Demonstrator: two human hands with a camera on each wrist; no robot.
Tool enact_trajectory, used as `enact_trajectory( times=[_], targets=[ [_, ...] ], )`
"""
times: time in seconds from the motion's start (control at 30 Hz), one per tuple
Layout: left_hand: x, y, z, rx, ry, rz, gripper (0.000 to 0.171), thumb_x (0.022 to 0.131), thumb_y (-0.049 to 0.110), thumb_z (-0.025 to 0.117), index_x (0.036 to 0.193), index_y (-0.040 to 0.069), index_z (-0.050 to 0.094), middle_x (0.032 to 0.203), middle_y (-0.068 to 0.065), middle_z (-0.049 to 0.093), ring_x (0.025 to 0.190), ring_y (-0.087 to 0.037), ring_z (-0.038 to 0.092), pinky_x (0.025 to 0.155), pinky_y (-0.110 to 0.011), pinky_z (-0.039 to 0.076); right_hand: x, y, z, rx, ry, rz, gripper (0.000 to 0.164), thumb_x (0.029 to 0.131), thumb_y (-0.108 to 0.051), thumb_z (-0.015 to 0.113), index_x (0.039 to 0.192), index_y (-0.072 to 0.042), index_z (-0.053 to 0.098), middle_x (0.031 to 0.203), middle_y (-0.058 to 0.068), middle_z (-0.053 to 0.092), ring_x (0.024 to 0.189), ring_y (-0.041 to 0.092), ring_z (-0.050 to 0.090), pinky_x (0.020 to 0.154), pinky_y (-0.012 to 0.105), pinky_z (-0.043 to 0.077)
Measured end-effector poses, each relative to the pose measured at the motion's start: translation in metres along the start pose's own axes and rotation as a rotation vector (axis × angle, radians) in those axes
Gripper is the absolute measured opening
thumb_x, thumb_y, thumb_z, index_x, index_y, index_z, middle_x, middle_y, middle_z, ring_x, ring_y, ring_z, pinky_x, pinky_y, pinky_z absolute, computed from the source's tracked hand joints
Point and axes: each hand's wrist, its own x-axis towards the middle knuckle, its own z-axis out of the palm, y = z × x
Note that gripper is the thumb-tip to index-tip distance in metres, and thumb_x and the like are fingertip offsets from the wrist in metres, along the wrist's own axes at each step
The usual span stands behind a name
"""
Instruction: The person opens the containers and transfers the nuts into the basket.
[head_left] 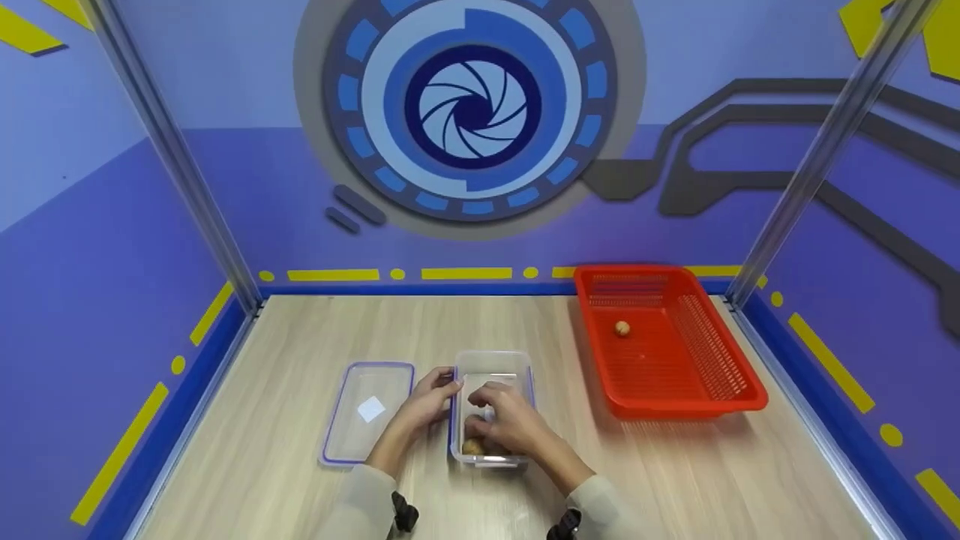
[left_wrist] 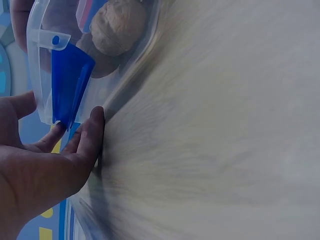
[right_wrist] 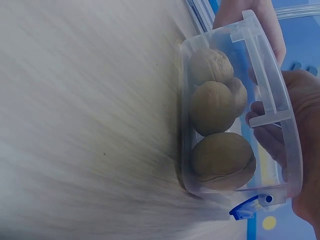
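A clear plastic box [head_left: 491, 363] with blue latches stands on the table, several walnuts [right_wrist: 223, 161] lying at its near end. My left hand [head_left: 426, 401] rests against the box's left side, its thumb at the rim. In the left wrist view, its fingertips touch the wall beside a blue latch [left_wrist: 70, 80] that hangs down. My right hand [head_left: 511, 421] reaches down into the box over the walnuts, thumb and fingers apart. The right wrist view shows its fingers [right_wrist: 270, 142] through the clear wall, above the walnuts. Part of the walnuts is hidden beneath this hand.
The box's lid [head_left: 369, 435], blue-edged with a white label, lies flat to the left. At the right stands a red plastic basket [head_left: 697, 407], a single walnut [head_left: 622, 328] inside. Printed panels and metal posts enclose the table [head_left: 420, 330] at back and sides.
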Motion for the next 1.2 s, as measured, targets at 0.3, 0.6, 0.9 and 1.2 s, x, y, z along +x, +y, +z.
enact_trajectory(
  times=[0.3,0.6,0.9,1.2],
  targets=[
    [-0.0015,0.0014,-0.0011,0.052,-0.002,0.011,0.053,0.108,0.021,0.061,0.152,-0.005,0.045,0.150,-0.027,0.050,0.128,-0.033,0.054,0.093,-0.043,0.058,-0.0007,-0.0008,0.0011,0.009,-0.010,0.015,0.027,0.088,-0.019,0.084,0.107,-0.002,0.077,0.101,0.007,0.075,0.094,0.018,0.069,0.085,0.034,0.061],
    [-0.0023,0.0026,-0.0016,0.061,0.004,0.028,0.051,0.109,0.021,0.060,0.151,-0.005,0.046,0.150,-0.027,0.050,0.131,-0.035,0.053,0.094,-0.044,0.059,0.0007,-0.0035,0.0021,-0.046,-0.060,0.011,0.026,0.088,-0.017,0.083,0.109,-0.002,0.078,0.101,0.007,0.075,0.094,0.017,0.069,0.086,0.034,0.061],
    [0.0006,0.0008,0.0016,0.075,-0.010,0.048,0.051,0.108,0.017,0.061,0.148,-0.009,0.045,0.148,-0.029,0.052,0.133,-0.037,0.052,0.100,-0.050,0.057,-0.0025,-0.0005,0.0030,-0.082,-0.085,-0.027,0.025,0.085,-0.016,0.085,0.106,-0.003,0.079,0.097,0.005,0.075,0.089,0.015,0.068,0.083,0.032,0.060],
    [0.0007,0.0007,0.0028,0.072,0.001,0.090,0.052,0.107,0.016,0.063,0.147,-0.013,0.045,0.144,-0.029,0.055,0.129,-0.034,0.055,0.101,-0.044,0.054,-0.0006,-0.0013,0.0022,-0.097,-0.126,-0.023,0.026,0.085,-0.017,0.086,0.106,-0.004,0.078,0.094,0.002,0.073,0.085,0.009,0.062,0.080,0.030,0.059]
  ],
)
